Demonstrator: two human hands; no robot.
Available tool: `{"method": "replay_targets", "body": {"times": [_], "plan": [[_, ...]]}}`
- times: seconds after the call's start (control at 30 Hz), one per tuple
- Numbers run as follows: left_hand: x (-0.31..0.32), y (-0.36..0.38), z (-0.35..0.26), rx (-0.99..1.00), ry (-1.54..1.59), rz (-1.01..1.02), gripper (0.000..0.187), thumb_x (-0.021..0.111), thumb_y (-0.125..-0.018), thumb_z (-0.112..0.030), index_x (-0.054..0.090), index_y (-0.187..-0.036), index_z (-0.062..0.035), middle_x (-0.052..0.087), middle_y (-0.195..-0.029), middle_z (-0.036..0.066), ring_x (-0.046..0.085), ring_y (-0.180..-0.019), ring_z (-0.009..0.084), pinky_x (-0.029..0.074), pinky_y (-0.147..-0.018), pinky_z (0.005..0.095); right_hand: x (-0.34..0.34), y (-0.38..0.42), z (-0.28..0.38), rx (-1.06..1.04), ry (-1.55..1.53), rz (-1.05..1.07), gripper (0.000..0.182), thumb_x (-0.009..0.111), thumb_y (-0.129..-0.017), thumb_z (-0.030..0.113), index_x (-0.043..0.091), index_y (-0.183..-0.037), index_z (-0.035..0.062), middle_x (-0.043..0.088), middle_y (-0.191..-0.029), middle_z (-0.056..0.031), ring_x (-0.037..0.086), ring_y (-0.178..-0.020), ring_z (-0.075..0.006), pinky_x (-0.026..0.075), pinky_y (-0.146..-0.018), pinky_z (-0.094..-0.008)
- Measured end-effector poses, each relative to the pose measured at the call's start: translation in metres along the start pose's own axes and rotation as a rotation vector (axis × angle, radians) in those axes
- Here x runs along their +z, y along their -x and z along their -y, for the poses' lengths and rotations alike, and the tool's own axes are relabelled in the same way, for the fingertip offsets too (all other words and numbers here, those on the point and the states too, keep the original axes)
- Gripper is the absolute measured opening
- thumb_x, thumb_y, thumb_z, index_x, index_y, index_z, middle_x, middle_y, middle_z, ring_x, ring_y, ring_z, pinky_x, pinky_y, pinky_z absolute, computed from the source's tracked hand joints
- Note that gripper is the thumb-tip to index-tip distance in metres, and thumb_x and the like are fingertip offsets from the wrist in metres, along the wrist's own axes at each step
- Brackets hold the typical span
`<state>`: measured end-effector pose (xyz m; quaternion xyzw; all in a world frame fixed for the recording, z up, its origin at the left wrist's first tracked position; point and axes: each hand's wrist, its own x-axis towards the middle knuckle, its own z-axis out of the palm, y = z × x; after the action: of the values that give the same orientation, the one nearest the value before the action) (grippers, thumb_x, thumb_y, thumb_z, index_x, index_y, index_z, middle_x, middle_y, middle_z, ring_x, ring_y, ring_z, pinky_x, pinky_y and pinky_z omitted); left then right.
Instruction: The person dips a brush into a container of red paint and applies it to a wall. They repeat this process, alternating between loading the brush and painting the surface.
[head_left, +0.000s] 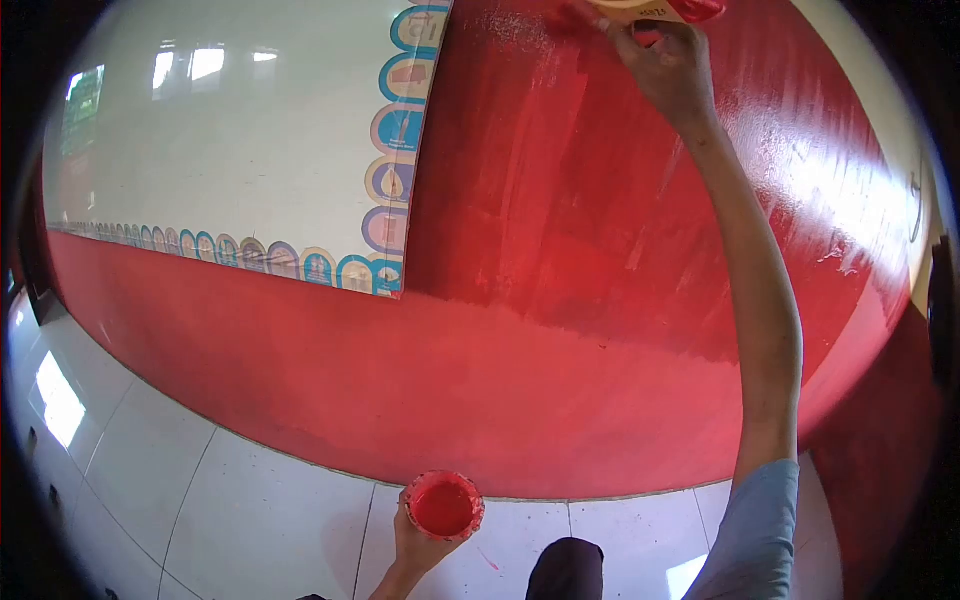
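My right hand (668, 75) is raised to the top of the view, its fingers closed round a paintbrush (650, 10) with a flat, pale handle bearing dark lettering. Part of the brush is cut off by the upper edge, and red shows beside it. It is up against the red wall (560, 200), where fresh, glossy dark red paint covers the upper right part. Low in the view, my left hand (420, 545) grips a small paint cup (443, 505) from beside and below. Red paint is inside the cup, and smears cover its rim.
A whiteboard (220, 130) with a colourful patterned border hangs on the wall at left. Lighter, matt red (400, 380) runs below it and below the wet paint. White floor tiles (270, 510) meet the wall's foot, with a few red marks. My knee (567, 570) shows at the bottom.
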<state>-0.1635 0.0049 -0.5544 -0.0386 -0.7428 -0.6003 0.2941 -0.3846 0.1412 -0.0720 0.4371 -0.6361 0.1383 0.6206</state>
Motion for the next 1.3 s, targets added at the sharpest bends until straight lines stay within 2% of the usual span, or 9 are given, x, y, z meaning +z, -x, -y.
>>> {"method": "replay_targets", "body": {"times": [0.1,0.3,0.4,0.43,0.63,0.9,0.97,1.13,1.3], "plan": [[0.004,-0.003,-0.01,0.065,0.039,-0.025,0.081,0.091,-0.052,-0.015,0.044,-0.117,-0.0091,0.058,-0.112,0.008,0.059,-0.102,0.0213,0.054,-0.079,0.0331,0.014,0.024,-0.003,-0.483,-0.134,-0.099,0.023,0.061,-0.081,0.004,0.067,-0.101,0.0112,0.069,-0.097,-0.0056,0.066,-0.083,-0.0237,0.055,-0.071,-0.0314],[-0.001,-0.004,0.003,-0.02,0.173,-0.01,0.08,0.092,-0.051,-0.017,0.045,-0.116,-0.0087,0.059,-0.11,0.008,0.059,-0.1,0.022,0.053,-0.078,0.0325,0.002,0.187,0.08,-0.269,-0.3,0.693,0.029,0.065,-0.076,0.006,0.067,-0.103,0.0155,0.068,-0.105,-0.0023,0.065,-0.092,-0.0203,0.055,-0.075,-0.0301],[-0.003,-0.004,0.014,-0.046,0.103,-0.008,0.084,0.092,-0.051,-0.019,0.043,-0.118,-0.0087,0.057,-0.113,0.009,0.058,-0.102,0.0227,0.052,-0.081,0.0337,0.006,0.124,0.045,-0.258,-0.393,0.474,0.022,0.062,-0.079,0.001,0.067,-0.098,0.0102,0.069,-0.103,-0.0048,0.066,-0.096,-0.0204,0.054,-0.079,-0.0298],[-0.003,-0.004,0.021,-0.018,0.043,0.005,0.088,0.092,-0.05,-0.018,0.041,-0.121,-0.0092,0.055,-0.116,0.009,0.057,-0.104,0.0232,0.051,-0.084,0.0348,0.015,0.094,0.028,0.093,-0.568,0.361,0.018,0.059,-0.08,-0.002,0.067,-0.094,0.0055,0.07,-0.099,-0.0068,0.066,-0.096,-0.0195,0.054,-0.081,-0.0293],[0.0,-0.014,0.025,-0.04,0.014,0.04,0.092,0.092,-0.049,-0.019,0.039,-0.123,-0.0107,0.053,-0.119,0.009,0.055,-0.108,0.0235,0.05,-0.087,0.0364,0.0,-0.016,-0.014,-0.318,-0.014,-0.139,0.014,0.064,-0.082,0.006,0.07,-0.094,0.0109,0.069,-0.094,-0.0089,0.067,-0.081,-0.022,0.053,-0.071,-0.03],[0.0,-0.017,0.03,0.027,0.038,0.037,0.08,0.092,-0.051,-0.023,0.043,-0.112,-0.0061,0.059,-0.11,0.011,0.061,-0.097,0.0238,0.053,-0.077,0.0339,-0.012,0.14,0.042,-0.283,-0.403,0.525,0.028,0.063,-0.078,0.0,0.068,-0.103,0.014,0.069,-0.093,-0.0039,0.065,-0.083,-0.0189,0.053,-0.071,-0.0304],[0.001,-0.01,0.038,-0.01,0.042,0.033,0.08,0.092,-0.051,-0.023,0.043,-0.112,-0.0058,0.059,-0.11,0.011,0.061,-0.097,0.0238,0.053,-0.078,0.0339,-0.019,0.1,0.037,0.172,-0.499,0.477,0.024,0.061,-0.081,-0.001,0.068,-0.101,0.0102,0.069,-0.095,-0.0049,0.065,-0.085,-0.016,0.053,-0.074,-0.0302],[0.0,-0.008,0.029,-0.034,0.088,0.057,0.086,0.092,-0.05,-0.019,0.042,-0.118,-0.0082,0.056,-0.115,0.01,0.057,-0.104,0.0229,0.052,-0.082,0.0348,-0.016,-0.034,-0.038,-0.171,-0.034,-0.156,0.012,0.064,-0.084,0.008,0.068,-0.095,0.0055,0.069,-0.09,-0.0077,0.067,-0.086,-0.0172,0.053,-0.077,-0.0287],[0.0,-0.002,0.032,-0.059,0.148,0.092,0.087,0.092,-0.049,-0.018,0.042,-0.12,-0.0098,0.056,-0.116,0.008,0.056,-0.106,0.0218,0.051,-0.084,0.035,0.014,0.069,0.005,-0.283,-0.17,0.158,0.028,0.067,-0.078,0.009,0.065,-0.106,0.013,0.067,-0.094,-0.0063,0.065,-0.082,-0.0228,0.053,-0.069,-0.033]]}}
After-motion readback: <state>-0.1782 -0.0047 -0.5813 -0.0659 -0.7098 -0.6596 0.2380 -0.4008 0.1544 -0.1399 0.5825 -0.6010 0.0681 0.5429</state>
